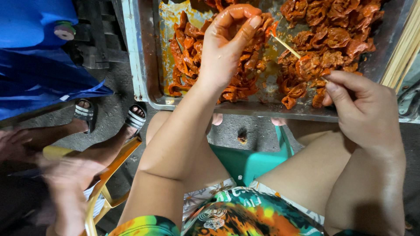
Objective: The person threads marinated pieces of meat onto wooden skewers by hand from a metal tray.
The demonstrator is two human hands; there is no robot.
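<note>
My left hand (pixel 227 41) is over a metal tray (pixel 142 74), its fingers pinching a piece of orange-red marinated meat (pixel 264 24) at the tip of a thin wooden skewer (pixel 286 46). My right hand (pixel 365 109) grips the skewer's lower end at the tray's near edge; several meat pieces (pixel 306 70) are threaded on the stick. Two heaps of the same marinated meat lie in the tray, one (pixel 188 57) under my left hand and one (pixel 337 26) at the far right.
A bundle of bare wooden skewers (pixel 402 52) lies along the tray's right edge. I sit on a green plastic stool (pixel 249 161). At left, another person's sandalled feet (pixel 111 116), blurred hands (pixel 61 179), a yellow chair frame (pixel 113 170) and a blue container (pixel 35 26).
</note>
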